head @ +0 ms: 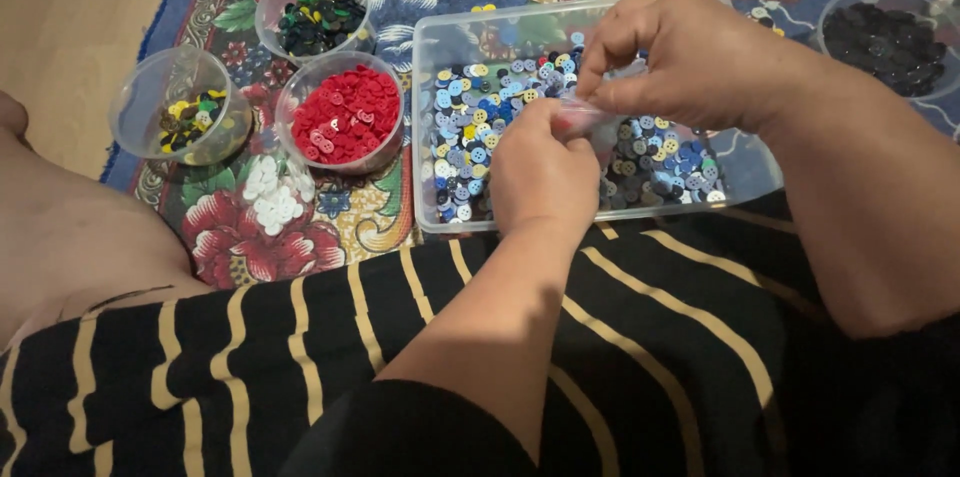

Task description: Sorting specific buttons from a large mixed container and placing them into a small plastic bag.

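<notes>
While the person sat on the floor in a black garment with tan stripes (640, 337), a floral rug (300, 227) lay spread under everything, blue and red with big blossoms. On it, just beyond the lap, stood a clear rectangular tub (750, 172) holding a loose layer of blue, grey, yellow and white buttons (470, 132). Both hands hung over that tub, close together and touching. The right hand (690, 62) was curled, thumb and forefinger pressed together on a small clear plastic bag (590, 122), pinching its upper edge. The left hand (545, 172) sat lower, fingers folded shut around the same bag from beneath; what was inside the bag I could not make out.

Left of the tub stood three round clear cups: one packed with red buttons (345, 115), one behind it with dark green and black buttons (318, 17), and one further left with a few yellow and dark buttons (185, 122). A small heap of white buttons (270, 195) lay bare on the rug before the red cup. At the far right edge sat a bowl of black buttons (885, 37).
</notes>
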